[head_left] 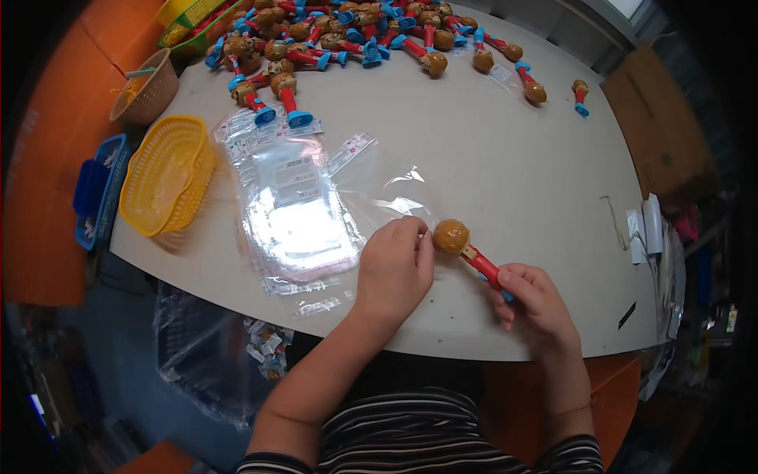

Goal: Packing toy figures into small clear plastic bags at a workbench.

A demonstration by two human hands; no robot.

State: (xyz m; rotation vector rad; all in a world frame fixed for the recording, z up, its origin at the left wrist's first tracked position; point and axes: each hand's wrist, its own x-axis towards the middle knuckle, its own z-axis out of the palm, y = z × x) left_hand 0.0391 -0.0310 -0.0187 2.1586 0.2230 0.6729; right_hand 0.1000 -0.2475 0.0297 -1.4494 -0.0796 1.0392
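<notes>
My right hand point(537, 299) is closed round the red handle of a toy figure point(452, 236) with a round brown head and a blue base. The toy tilts, its head up and to the left, close to my left fingertips. My left hand point(395, 272) pinches the near edge of a clear plastic bag point(391, 186), which lies out over the table to the far left of the fingers. Left of it rests a stack of clear flat bags point(296, 209) with printed strips, shining in the light.
A heap of similar toys point(339, 39) covers the table's far side, with a few loose ones at far right. A yellow basket point(207, 170) and a beige basket point(162, 91) stand at left. A cardboard box point(659, 126) stands by the table's point(545, 197) right edge.
</notes>
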